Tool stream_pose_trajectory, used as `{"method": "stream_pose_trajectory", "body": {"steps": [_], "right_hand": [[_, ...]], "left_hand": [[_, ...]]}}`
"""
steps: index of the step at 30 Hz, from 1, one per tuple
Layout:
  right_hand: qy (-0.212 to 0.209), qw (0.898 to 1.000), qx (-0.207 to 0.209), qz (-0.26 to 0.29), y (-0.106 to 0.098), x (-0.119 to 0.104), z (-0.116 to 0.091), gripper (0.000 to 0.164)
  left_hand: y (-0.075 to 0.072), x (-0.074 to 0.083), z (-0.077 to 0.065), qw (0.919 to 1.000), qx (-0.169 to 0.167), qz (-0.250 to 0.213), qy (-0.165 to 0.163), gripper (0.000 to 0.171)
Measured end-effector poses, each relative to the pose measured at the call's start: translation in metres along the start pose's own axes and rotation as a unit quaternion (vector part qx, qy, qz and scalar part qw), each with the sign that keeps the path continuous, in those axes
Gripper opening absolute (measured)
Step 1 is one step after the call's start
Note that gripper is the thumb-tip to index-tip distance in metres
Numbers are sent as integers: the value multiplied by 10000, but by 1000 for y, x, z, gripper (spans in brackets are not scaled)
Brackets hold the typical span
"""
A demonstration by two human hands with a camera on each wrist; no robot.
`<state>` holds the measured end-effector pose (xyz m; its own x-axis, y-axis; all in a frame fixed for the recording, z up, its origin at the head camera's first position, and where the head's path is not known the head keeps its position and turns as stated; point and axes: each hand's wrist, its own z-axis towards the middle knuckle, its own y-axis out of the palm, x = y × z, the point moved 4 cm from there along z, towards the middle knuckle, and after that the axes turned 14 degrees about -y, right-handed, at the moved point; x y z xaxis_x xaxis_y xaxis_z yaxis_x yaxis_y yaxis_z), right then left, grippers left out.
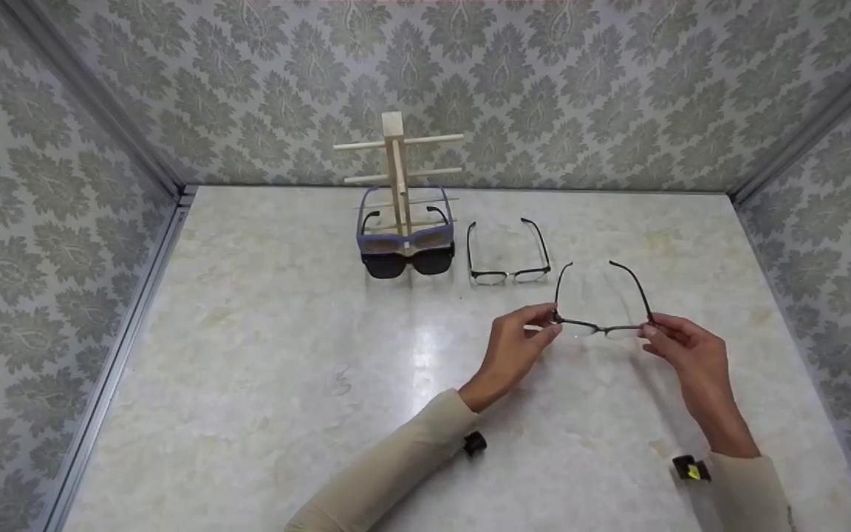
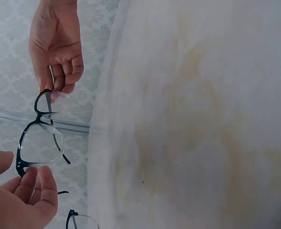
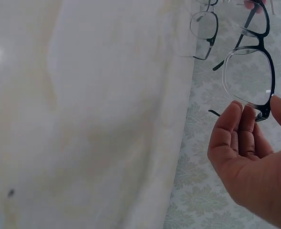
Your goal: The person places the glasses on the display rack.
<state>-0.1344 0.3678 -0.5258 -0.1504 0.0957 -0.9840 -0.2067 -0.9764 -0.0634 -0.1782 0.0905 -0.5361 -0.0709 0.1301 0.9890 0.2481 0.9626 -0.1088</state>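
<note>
Both hands hold one pair of eyeglasses [image 1: 600, 329] with a dark upper rim, clear lower rims and dark temples, raised above the table. The left hand [image 1: 514, 347] pinches its left hinge corner between thumb and fingers. At the opposite corner the right hand [image 1: 691, 358] pinches the frame the same way. Both temples are unfolded and point away from the person. In the right wrist view the right hand [image 3: 247, 157] has its thumb near the outer edge of the eyeglasses [image 3: 273, 76]. The left wrist view shows the left hand [image 2: 23, 198] beneath one lens.
A second pair of eyeglasses [image 1: 509, 276] lies unfolded on the marbled table [image 1: 270, 369]. Left of it stands a wooden display rack [image 1: 396, 162] with several crossbars, bearing purple-framed sunglasses [image 1: 405, 238] above black sunglasses [image 1: 409, 262]. Patterned walls [image 1: 425, 81] enclose the table.
</note>
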Motion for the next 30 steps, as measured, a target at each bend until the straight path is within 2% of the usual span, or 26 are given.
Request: {"method": "stream_pose_trajectory", "body": {"steps": [7, 11, 18, 30], "right_hand": [[-60, 9999, -128, 67, 20, -6, 0, 35], [-82, 9997, -249, 22, 31, -8, 1, 35], [-189, 9991, -376, 108, 47, -12, 3, 38], [-548, 9967, -599, -52, 66, -24, 3, 37]], "left_hand": [[-23, 3, -2, 9985, 527, -130, 34, 24], [-34, 3, -4, 9974, 689, -210, 52, 21], [-50, 2, -7, 9963, 807, -288, 80, 20], [-70, 9, -15, 9942, 969, -441, 140, 20]]}}
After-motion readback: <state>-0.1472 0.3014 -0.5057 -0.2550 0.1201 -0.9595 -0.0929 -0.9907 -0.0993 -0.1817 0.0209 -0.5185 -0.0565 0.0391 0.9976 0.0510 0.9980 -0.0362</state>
